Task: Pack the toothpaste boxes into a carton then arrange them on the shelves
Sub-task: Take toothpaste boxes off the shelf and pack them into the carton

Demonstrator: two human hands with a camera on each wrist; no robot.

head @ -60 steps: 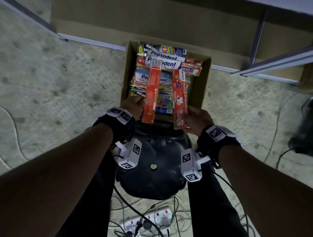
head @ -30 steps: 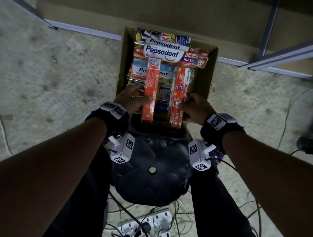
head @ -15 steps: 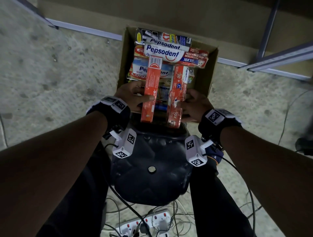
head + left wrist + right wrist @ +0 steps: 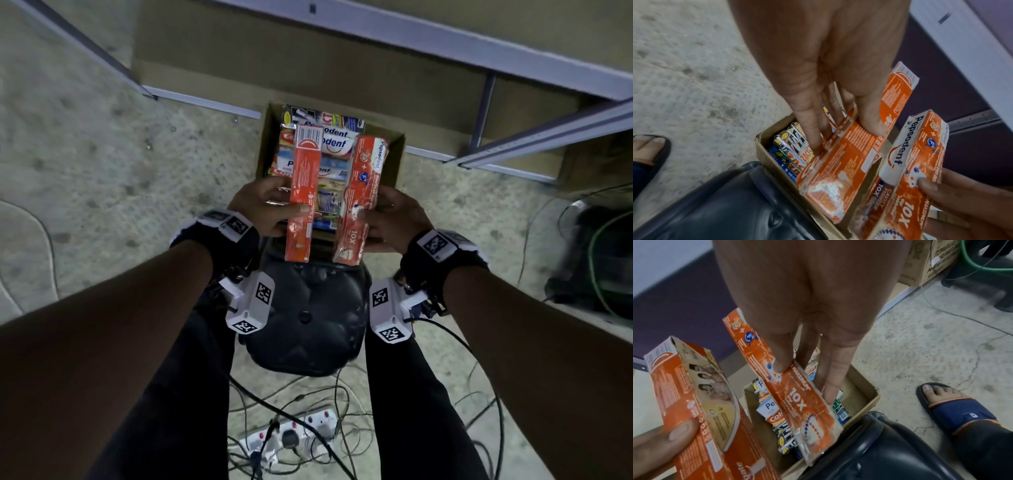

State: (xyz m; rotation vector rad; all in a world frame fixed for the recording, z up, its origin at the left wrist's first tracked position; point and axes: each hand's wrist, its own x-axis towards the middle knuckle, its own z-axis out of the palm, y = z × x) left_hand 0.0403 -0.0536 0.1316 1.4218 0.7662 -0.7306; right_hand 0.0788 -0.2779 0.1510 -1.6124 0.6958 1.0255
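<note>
Two orange toothpaste boxes are held above the carton (image 4: 394, 161) on grey concrete floor (image 4: 120, 164): left box (image 4: 303, 192) pinched by left hand (image 4: 263, 209), Pepsodent box (image 4: 363, 198) by right hand (image 4: 394, 219); metal shelf frame (image 4: 548, 133) nr.

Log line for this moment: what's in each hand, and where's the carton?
left hand: holds orange box | right hand: holds Pepsodent box | carton: on floor below, holds boxes
</note>
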